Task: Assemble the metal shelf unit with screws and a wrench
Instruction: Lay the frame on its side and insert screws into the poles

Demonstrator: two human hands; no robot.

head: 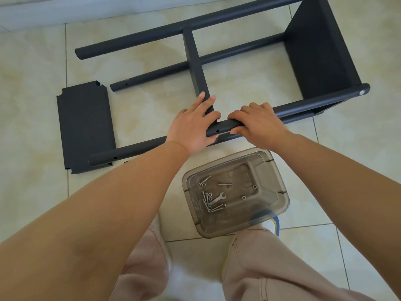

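Note:
A black metal shelf frame (pixel 238 51) lies on its side on the tiled floor, with round tube legs and one shelf panel (pixel 319 51) fixed at the right end. A middle shelf panel (pixel 195 59) stands on edge between the tubes. My left hand (pixel 193 124) rests on the near end of that panel, fingers spread. My right hand (pixel 258 124) is curled around the near upper tube (pixel 219 128), beside its screw hole. A loose shelf panel (pixel 84 124) lies flat at the left. Several screws (pixel 208 200) and a small wrench (pixel 218 198) lie in a clear box (pixel 280 187).
The clear plastic box sits on the floor between my knees and the frame. A lower tube (pixel 121 154) sticks out to the left over the loose panel. A pale wall base (pixel 65 11) runs along the far side. Bare floor tiles (pixel 358 170) lie to the right.

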